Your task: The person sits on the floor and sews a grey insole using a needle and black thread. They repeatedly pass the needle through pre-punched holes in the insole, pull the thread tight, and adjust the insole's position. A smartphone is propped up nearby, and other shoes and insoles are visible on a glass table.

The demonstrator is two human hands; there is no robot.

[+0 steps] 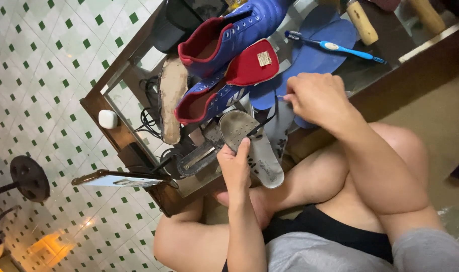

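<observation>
A worn grey insole sits in the left hand, thumb pressed flat along its upper face, fingers curled under it. A dark thread runs from the insole up to the right hand, whose fingertips are pinched together on a thin needle. Just beyond both hands, 2 blue shoes with red lining lie on a glass table. Past the right hand lie blue insoles and a blue toothbrush.

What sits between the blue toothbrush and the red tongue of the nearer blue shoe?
In the head view, blue insoles lie between the toothbrush and the red tongue, resting on the glass table.
</observation>
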